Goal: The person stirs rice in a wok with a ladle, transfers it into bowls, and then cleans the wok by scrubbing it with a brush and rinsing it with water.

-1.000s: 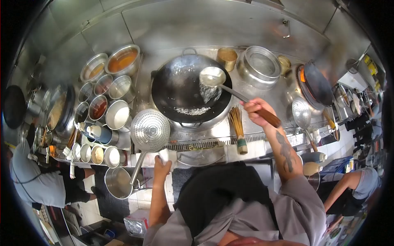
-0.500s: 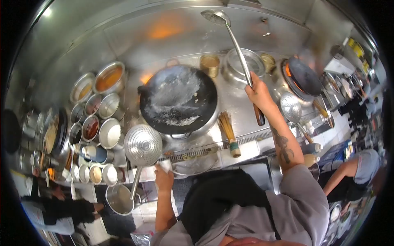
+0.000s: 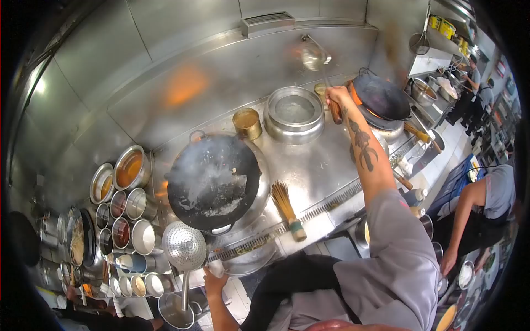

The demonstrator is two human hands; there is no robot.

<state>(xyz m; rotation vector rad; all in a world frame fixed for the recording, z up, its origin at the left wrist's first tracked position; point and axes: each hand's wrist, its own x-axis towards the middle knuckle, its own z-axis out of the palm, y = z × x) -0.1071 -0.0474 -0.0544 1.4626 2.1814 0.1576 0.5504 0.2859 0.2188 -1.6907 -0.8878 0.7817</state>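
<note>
My right hand (image 3: pixel 338 96), at the end of an outstretched arm, is closed on a ladle with a wooden handle end (image 3: pixel 335 112). The ladle's metal bowl (image 3: pixel 312 57) is raised by the back wall, close to a tap (image 3: pixel 317 42). A smoking black wok (image 3: pixel 214 182) sits on the burner at left, with pale residue inside. My left hand (image 3: pixel 214 280) is at the counter's front edge, its fingers closed on a folded white cloth (image 3: pixel 216 268). Beside it lies a perforated skimmer (image 3: pixel 185 246), its handle extending over a metal pot (image 3: pixel 175 312).
A bamboo brush (image 3: pixel 288 212) lies right of the wok. Behind stand a water-filled pot (image 3: pixel 293 110) and a brass-coloured tin (image 3: pixel 247 122). Another wok (image 3: pixel 382 98) sits over flame at right. Several seasoning containers (image 3: pixel 144 237) crowd the left. A co-worker's arm (image 3: pixel 462 220) shows at right.
My right hand has carried the ladle farther back, toward the tap. The view has shifted, showing more of the back wall. My left hand remains near the front edge with the cloth.
</note>
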